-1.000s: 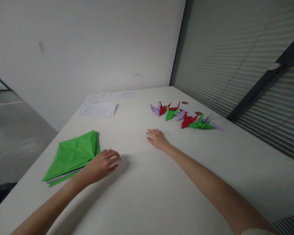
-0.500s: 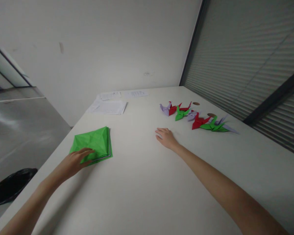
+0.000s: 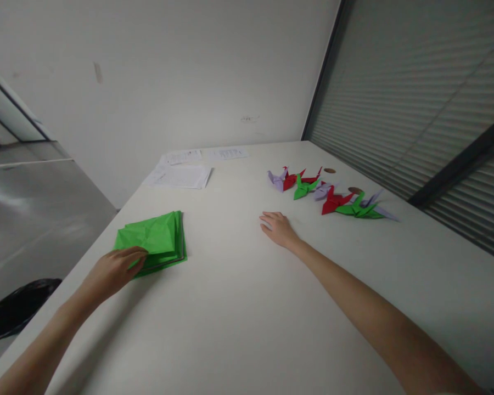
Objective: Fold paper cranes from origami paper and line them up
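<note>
A stack of green origami paper (image 3: 177,255) lies on the left of the white table (image 3: 230,307). My left hand (image 3: 117,269) pinches the near edge of its top sheet of green paper (image 3: 150,233), which is creased and sits shifted to the left over the sheets below. My right hand (image 3: 279,229) rests palm down on the table near the middle, fingers stretched out, with nothing in it. Beyond it to the right, several folded paper cranes (image 3: 333,201) in red, green and lilac stand in a loose row.
Printed white papers (image 3: 185,176) lie at the table's far left, by the wall. Two round brown spots (image 3: 330,170) show near the right edge, beside the window blinds (image 3: 403,109). A black-lined bin (image 3: 18,310) stands on the floor at the left.
My left hand has closed on the top green sheet and drawn it slightly left and toward me, baring more of the stack's right side. My right hand has stayed in place.
</note>
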`<state>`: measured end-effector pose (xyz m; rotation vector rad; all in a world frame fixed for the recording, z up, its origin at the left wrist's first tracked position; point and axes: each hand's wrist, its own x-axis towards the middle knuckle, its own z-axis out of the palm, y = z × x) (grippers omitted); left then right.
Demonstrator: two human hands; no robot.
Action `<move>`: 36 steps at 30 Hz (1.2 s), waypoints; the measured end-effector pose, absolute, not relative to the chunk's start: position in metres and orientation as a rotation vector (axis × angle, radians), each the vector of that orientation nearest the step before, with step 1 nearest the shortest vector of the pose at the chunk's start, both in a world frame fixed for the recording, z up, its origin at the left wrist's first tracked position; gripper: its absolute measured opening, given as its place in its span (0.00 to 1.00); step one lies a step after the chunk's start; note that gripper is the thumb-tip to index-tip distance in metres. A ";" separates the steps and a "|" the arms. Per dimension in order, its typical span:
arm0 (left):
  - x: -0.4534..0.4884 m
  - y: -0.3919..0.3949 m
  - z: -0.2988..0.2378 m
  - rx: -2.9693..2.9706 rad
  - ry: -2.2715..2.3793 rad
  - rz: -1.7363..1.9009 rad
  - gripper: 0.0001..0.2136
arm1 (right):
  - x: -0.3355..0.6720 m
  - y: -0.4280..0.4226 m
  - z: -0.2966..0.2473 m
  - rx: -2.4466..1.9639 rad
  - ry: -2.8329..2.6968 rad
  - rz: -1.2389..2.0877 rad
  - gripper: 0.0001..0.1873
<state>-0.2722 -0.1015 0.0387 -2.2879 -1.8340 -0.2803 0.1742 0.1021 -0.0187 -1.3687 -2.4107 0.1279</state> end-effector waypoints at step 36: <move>-0.032 0.007 0.055 -2.202 -2.154 -2.105 0.13 | 0.228 0.031 0.017 -1.180 -1.264 1.385 0.26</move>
